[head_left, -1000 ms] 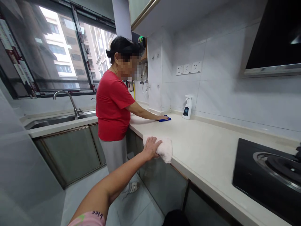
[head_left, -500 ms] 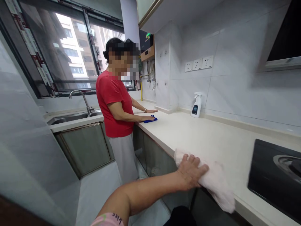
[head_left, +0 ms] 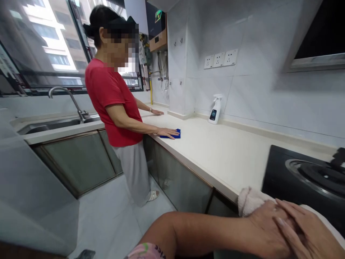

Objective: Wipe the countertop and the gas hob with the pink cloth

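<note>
A pale pink cloth [head_left: 249,203] lies bunched over the counter's front edge, just left of the black stove. My left hand [head_left: 269,226] reaches across from the bottom and is closed on the cloth, its fingertips largely covered. Coming in from the lower right, my right hand [head_left: 309,226] overlaps the fingers of my left. Its thumb and fingers close in around them, and what lies between the two hands is hidden.
The black gas stove [head_left: 285,180] borders my hands. A white spray bottle [head_left: 215,109] stands against the wall on the counter [head_left: 210,147]. Further left, a person in a red shirt [head_left: 114,100] presses a blue cloth [head_left: 176,133] on the counter, near the sink [head_left: 54,126].
My left hand and the pink cloth have moved right, toward the stove. The cloth, spread out before, is now bunched. My right hand has come into view. The camera view has turned right.
</note>
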Motion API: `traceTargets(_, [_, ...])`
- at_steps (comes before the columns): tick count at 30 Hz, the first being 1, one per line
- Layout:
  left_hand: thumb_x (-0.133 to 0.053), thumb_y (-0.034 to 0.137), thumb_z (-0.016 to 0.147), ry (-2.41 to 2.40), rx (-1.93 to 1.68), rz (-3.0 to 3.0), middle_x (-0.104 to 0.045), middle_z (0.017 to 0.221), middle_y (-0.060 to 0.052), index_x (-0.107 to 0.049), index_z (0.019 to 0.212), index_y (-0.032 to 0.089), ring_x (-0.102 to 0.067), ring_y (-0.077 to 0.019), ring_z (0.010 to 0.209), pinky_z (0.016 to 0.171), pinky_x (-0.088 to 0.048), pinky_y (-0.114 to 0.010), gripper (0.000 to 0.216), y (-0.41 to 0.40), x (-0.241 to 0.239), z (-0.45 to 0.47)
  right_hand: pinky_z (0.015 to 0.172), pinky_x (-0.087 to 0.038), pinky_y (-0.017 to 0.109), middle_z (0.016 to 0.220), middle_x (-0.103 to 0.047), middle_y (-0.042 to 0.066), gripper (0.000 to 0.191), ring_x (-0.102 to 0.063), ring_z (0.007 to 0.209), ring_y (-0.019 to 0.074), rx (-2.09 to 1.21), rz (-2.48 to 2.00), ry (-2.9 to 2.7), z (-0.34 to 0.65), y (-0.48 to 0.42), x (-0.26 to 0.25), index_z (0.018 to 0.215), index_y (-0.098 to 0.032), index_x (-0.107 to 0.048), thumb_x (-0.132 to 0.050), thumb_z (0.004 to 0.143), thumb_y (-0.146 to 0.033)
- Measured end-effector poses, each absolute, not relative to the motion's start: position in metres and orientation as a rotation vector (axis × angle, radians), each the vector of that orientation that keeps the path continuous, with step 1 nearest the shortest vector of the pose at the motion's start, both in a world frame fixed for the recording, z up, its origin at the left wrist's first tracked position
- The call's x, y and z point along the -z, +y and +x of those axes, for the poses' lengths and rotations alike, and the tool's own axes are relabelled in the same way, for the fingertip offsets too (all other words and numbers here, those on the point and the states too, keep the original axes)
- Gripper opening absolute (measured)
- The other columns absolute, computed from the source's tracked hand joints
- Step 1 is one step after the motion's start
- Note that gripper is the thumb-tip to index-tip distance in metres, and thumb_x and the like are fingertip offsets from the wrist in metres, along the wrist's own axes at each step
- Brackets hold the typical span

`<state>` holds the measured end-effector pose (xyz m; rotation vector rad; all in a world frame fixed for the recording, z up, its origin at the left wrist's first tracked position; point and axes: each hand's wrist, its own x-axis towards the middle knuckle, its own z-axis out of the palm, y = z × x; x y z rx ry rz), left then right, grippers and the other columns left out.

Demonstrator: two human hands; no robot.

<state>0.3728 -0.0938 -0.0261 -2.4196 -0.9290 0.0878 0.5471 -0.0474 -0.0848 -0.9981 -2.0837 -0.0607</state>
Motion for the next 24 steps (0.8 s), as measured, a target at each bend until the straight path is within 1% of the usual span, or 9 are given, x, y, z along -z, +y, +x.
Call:
traceTargets(2, [-0.049,0.049,0.101,-0.853,0.185,-2.497,-0.056,0.151,-0.009,-0.065,0.141,0.036,-0.05,-0.0283,0.14,0.103,-0.051,-0.048,0.045,-0.087,0.027,0.357,0.095,-0.056,0.052,0.123,-0.072,0.011,0.045,-0.07,0.11,0.0328,0.047,-1.044,-2.077,0.547,-0.051,0.084,0.132,-0.027,-0.061,-0.052,0.096,-0.053])
traceTargets(3, [-0.048,0.052,0.102,-0.825,0.294,-2.578,-0.06,0.146,-0.012,-0.066,0.14,0.027,-0.056,-0.026,0.132,0.105,-0.051,-0.042,0.049,-0.083,0.028,0.345,0.096,-0.054,0.05,0.124,-0.072,0.011,0.045,-0.069,0.111,0.0315,0.065,-1.051,-2.079,0.547,-0.054,0.082,0.134,-0.027,-0.06,-0.05,0.097,-0.052])
traceTargets(4, [-0.049,0.052,0.102,-0.808,0.385,-2.665,-0.063,0.143,-0.011,-0.063,0.142,0.024,-0.059,-0.0244,0.128,0.104,-0.051,-0.04,0.051,-0.079,0.028,0.333,0.098,-0.053,0.049,0.125,-0.072,0.011,0.044,-0.068,0.113,0.0306,0.101,-1.047,-2.103,0.546,-0.057,0.079,0.134,-0.027,-0.06,-0.049,0.099,-0.051])
traceTargets(6, [-0.052,0.044,0.103,-0.825,0.619,-2.771,-0.065,0.142,-0.009,-0.063,0.14,0.023,-0.059,-0.0218,0.129,0.107,-0.048,-0.038,0.044,-0.07,0.029,0.304,0.102,-0.047,0.05,0.129,-0.071,0.01,0.044,-0.065,0.119,0.0308,0.217,-1.041,-2.213,0.54,-0.066,0.069,0.135,-0.027,-0.061,-0.049,0.1,-0.05])
traceTargets(8, [-0.053,0.044,0.103,-0.953,0.889,-2.755,-0.073,0.126,-0.009,-0.069,0.129,0.024,-0.064,-0.023,0.12,0.104,-0.048,-0.04,0.037,-0.057,0.027,0.271,0.1,-0.042,0.052,0.133,-0.068,0.012,0.044,-0.06,0.123,0.0327,0.373,-1.08,-2.326,0.528,-0.074,0.056,0.137,-0.028,-0.061,-0.054,0.099,-0.049])
traceTargets(11, [-0.052,0.038,0.102,-1.268,1.142,-2.574,-0.075,0.116,-0.009,-0.071,0.121,0.025,-0.067,-0.0244,0.113,0.102,-0.049,-0.043,0.031,-0.03,0.02,0.225,0.087,-0.04,0.046,0.126,-0.067,0.014,0.055,-0.058,0.109,0.0328,0.58,-1.206,-2.369,0.5,-0.08,0.035,0.141,-0.028,-0.06,-0.069,0.093,-0.053])
traceTargets(13, [-0.054,0.037,0.1,-1.43,1.132,-2.512,-0.074,0.116,-0.009,-0.07,0.121,0.024,-0.066,-0.0246,0.111,0.099,-0.049,-0.042,0.03,-0.01,0.014,0.203,0.082,-0.039,0.043,0.117,-0.067,0.014,0.065,-0.055,0.1,0.0318,0.645,-1.282,-2.37,0.483,-0.081,0.024,0.142,-0.027,-0.059,-0.076,0.087,-0.057])
traceTargets(16, [-0.054,0.039,0.098,-1.604,0.982,-2.477,-0.073,0.118,-0.01,-0.071,0.117,0.022,-0.064,-0.0259,0.114,0.1,-0.048,-0.043,0.031,0.014,0.008,0.187,0.083,-0.039,0.043,0.119,-0.066,0.014,0.072,-0.054,0.102,0.0316,0.614,-1.328,-2.384,0.472,-0.083,0.017,0.144,-0.025,-0.057,-0.08,0.085,-0.058])
traceTargets(24, [-0.047,0.054,0.097,-1.746,0.611,-2.575,-0.064,0.135,-0.011,-0.07,0.125,0.026,-0.055,-0.0322,0.129,0.108,-0.042,-0.05,0.046,0.032,0.007,0.18,0.101,-0.036,0.044,0.141,-0.064,0.012,0.052,-0.052,0.134,0.0329,0.535,-1.324,-2.222,0.536,-0.098,0.046,0.136,-0.027,-0.064,-0.076,0.091,-0.05])
